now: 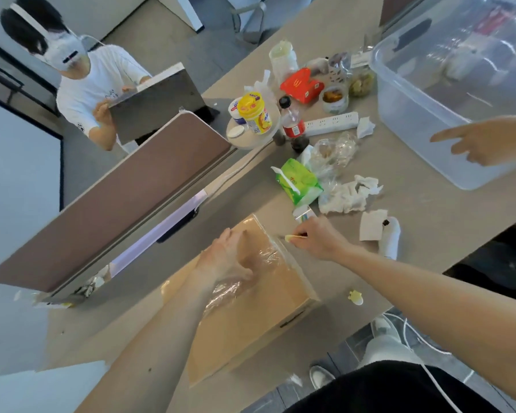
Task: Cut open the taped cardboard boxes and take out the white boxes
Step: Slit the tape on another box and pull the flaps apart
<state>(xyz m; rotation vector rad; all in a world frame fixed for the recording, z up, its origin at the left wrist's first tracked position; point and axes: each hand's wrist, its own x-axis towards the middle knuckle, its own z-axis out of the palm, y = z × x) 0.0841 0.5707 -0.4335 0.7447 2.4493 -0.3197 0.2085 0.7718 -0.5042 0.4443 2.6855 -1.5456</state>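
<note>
The left hand (227, 257), fingers spread and straight, is pressing down on the taped cardboard box (265, 311), which is lying flat on the table (429, 222). The right hand (316, 238) is pinching a small yellow cutter (291, 238) at the box's right edge. The blade should be running shallow along the tape, away from the bracing hand.

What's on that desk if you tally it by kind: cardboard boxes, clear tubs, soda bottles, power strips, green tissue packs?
Cardboard box: 1
Clear plastic tub: 1
Soda bottle: 1
Power strip: 1
Green tissue pack: 1
Total: 5
</note>
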